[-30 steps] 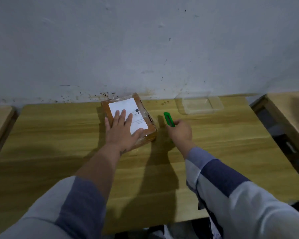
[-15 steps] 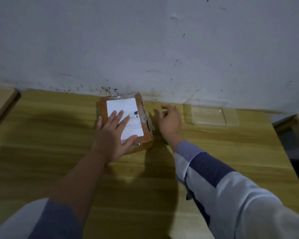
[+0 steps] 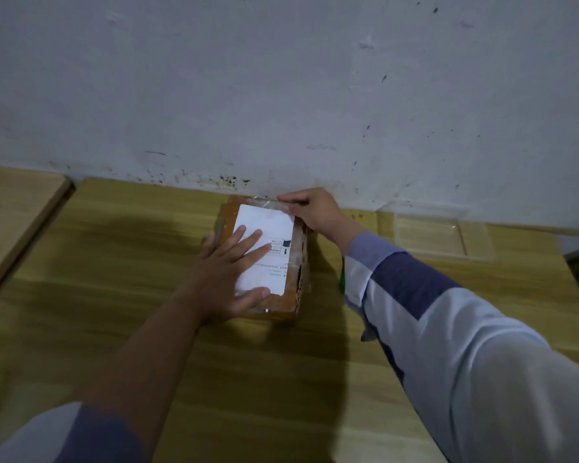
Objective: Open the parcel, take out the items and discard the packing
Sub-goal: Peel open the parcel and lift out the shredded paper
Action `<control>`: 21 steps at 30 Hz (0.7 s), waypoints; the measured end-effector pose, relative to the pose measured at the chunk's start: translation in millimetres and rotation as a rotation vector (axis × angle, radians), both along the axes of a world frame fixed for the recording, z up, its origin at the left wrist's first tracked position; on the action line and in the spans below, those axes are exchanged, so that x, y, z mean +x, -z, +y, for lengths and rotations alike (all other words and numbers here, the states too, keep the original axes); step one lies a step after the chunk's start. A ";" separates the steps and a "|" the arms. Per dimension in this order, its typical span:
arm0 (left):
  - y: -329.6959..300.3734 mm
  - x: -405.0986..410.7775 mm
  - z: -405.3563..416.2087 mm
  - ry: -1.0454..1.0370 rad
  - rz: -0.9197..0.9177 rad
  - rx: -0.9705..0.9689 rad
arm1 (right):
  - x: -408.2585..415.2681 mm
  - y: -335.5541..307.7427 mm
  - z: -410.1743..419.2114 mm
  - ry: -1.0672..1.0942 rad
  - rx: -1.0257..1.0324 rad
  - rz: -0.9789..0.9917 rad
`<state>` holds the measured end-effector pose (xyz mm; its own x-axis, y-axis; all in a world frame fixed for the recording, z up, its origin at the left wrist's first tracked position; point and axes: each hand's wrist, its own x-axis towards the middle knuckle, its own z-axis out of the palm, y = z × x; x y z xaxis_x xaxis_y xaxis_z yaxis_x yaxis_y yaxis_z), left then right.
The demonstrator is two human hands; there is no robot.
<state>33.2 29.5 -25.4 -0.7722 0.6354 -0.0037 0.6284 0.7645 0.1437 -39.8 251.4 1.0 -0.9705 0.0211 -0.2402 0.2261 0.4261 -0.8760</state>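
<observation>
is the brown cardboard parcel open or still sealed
Sealed: the brown cardboard parcel lies flat, clear tape still across its top, no flap lifted.

left hand [image 3: 229, 279] flat, right hand [image 3: 315, 210] curled — pinching

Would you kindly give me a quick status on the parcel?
Left hand flat on parcel. Right hand picking at tape on far edge. Parcel sealed. Green cutter beside it.

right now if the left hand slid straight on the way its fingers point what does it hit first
The left hand lies flat on the parcel, fingers pointing up and right across the white label. Going on, it would likely first meet the right hand at the parcel's far edge, then the wall; depth is unclear.
</observation>
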 end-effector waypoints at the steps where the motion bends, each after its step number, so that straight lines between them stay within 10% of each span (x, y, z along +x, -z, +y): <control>1: -2.0 -0.1 -3.2 -0.028 0.001 -0.031 | 4.7 -0.9 1.5 0.038 -0.024 -0.013; 21: -22.1 82.4 -86.8 -0.285 -0.354 0.189 | 210.3 4.6 -101.8 0.906 -0.424 -0.043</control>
